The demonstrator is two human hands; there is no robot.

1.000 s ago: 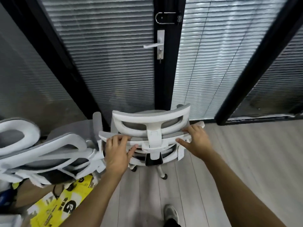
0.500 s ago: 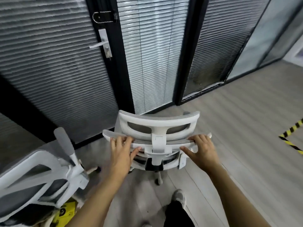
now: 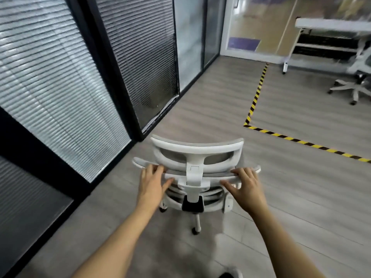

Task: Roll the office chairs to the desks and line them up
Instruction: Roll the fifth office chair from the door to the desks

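Both my hands on white office chair (image 3: 195, 167), seen from behind. My left hand (image 3: 152, 184) grips top rail of backrest on left side, fingers curled over, thumb underneath. My right hand (image 3: 246, 187) grips same rail on right side, thumb spread inward. Chair upright on grey wood-look floor (image 3: 291, 197), beside glass partition w/ blinds (image 3: 60, 87) on left. Yellow-black floor tape (image 3: 301, 141) ahead-right, apart from chair. Far right corner: white desk (image 3: 331, 29), 2nd white chair (image 3: 357, 83) just in front of it.
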